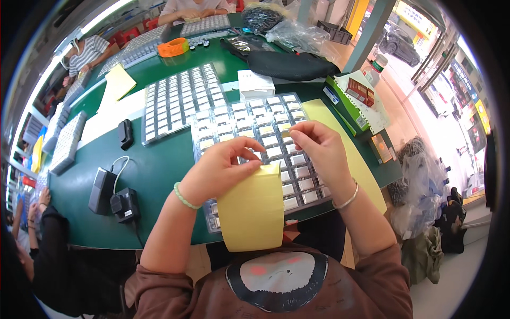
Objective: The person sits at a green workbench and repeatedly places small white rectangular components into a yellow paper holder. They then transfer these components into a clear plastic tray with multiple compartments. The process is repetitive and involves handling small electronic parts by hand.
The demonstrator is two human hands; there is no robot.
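My left hand point(220, 170) grips the top edge of a yellow paper sheet point(249, 210) that hangs down over the near edge of a clear compartment tray point(241, 119) filled with several small white parts. My right hand point(316, 149) hovers over the tray's right half, thumb and forefinger pinched together near the sheet's top corner; whether something small sits between them cannot be made out. A green bead bracelet is on my left wrist and a metal bangle on my right.
A second tray point(175, 101) of white parts lies further back on the green table point(159, 170). Black power adapters point(114, 196) sit at left, a yellow sheet point(340, 143) under the tray's right side, a white box point(255, 85), black bags behind. Other people work at left and far side.
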